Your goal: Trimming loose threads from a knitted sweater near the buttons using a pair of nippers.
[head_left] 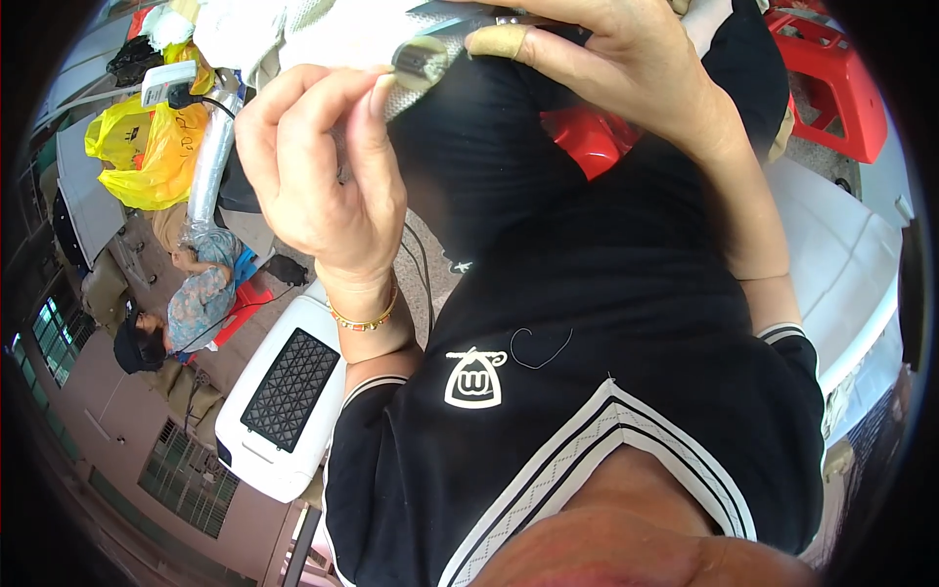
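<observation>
My left hand [328, 171] is raised at the upper middle, thumb and forefinger pinched on the edge of a small pale piece with a dark striped patch [421, 64]. Whitish mesh fabric [406, 98] shows just below and beside that piece. From the upper right comes my right hand [626, 68], its thumb wrapped in a tan cover. Its fingers are closed around what look like scissors [440, 18], whose dark blades point left over the fabric. The top edge of the view cuts off part of this hand and the tool.
White cloth [323, 39] is heaped at the top. Yellow plastic bags [156, 147] hang at the left near a dark cable. A white appliance with a black grille [293, 377] stands at my left. Red plastic stools [831, 88] are at upper right. Another person [196, 303] sits farther left.
</observation>
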A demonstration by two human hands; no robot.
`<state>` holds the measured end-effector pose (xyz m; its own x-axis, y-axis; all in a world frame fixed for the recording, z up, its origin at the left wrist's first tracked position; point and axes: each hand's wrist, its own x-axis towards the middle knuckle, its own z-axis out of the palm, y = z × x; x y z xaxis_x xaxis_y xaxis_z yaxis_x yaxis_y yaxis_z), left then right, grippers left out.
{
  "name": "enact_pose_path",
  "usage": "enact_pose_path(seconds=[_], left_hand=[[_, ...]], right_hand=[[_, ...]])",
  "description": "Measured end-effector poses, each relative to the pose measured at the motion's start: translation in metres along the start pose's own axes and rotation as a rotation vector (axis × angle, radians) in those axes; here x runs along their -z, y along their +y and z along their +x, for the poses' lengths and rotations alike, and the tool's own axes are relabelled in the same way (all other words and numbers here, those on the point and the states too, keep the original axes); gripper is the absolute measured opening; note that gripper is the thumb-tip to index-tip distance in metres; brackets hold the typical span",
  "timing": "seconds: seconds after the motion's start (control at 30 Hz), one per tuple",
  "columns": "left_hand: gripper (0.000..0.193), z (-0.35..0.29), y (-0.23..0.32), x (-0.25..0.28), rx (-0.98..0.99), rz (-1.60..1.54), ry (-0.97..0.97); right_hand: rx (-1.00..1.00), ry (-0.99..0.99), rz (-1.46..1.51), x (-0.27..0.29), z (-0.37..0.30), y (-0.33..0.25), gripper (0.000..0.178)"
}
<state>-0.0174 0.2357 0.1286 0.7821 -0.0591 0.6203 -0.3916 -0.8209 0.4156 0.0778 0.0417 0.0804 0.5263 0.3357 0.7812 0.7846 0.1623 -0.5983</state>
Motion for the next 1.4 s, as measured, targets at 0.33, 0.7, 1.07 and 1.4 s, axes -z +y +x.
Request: enact_pose_path(seconds=[0.33, 0.7, 1.07, 1.4], left_hand=[[0.015, -0.006, 0.001, 0.005, -0.103, -0.084, -0.128], [0.011, 0.026, -0.005, 0.008, -0.309, -0.186, -0.270], [0.013, 0.030, -0.013, -0.006, -0.028, -0.413, -0.044], [0.010, 0.034, -0.026, -0.006, -0.117, -0.602, -0.080]], right_hand=[[-0.296, -0.219, -0.166, 0.023, 0.015, -0.037, 0.038], [-0.363, -0.128, -0.140, 0.028, -0.001, -0.041, 0.041], [-0.315, -0.141, -0.146, 0.029, 0.014, -0.065, 0.044], [-0.323, -0.078, -0.124, 0.021, 0.008, -0.054, 0.040]])
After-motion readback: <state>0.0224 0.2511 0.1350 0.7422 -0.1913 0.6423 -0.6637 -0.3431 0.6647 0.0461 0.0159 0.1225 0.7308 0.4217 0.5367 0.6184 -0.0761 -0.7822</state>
